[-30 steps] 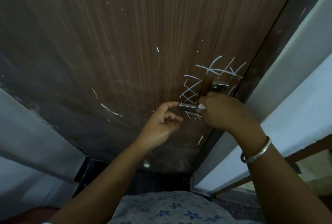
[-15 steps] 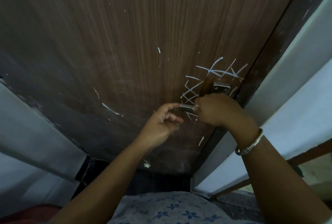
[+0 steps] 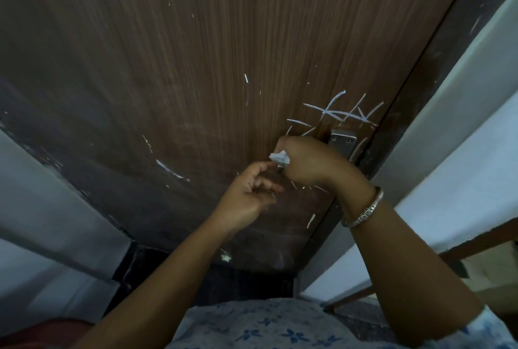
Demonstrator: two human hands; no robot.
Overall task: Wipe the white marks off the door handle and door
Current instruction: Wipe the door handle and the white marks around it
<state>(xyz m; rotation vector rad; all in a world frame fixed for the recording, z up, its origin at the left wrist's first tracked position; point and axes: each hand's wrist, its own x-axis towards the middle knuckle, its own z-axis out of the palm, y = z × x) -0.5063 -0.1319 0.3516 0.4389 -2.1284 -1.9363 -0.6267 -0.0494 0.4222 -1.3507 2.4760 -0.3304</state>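
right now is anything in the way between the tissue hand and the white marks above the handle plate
Nothing visible. The right hand grips the tissue beside the handle plate; the crossed white marks lie on bare door just above it. The left hand is lower, off that path.

— What lies out past the left hand (image 3: pixel 246 197)?
— A pale grey wall (image 3: pixel 42 222), edged by a dark, scuffed strip (image 3: pixel 70 180) that slants down towards the floor.
— And beyond the right hand (image 3: pixel 311 163)?
— A dark frame (image 3: pixel 437 54), then a white wall (image 3: pixel 462 152) in brighter light. Lower down, a brown wooden rail (image 3: pixel 476 242) crosses it.
— Beneath the hands?
— Dark floor (image 3: pixel 238 281), deep in shadow. The light is dim throughout, strongest on the right.
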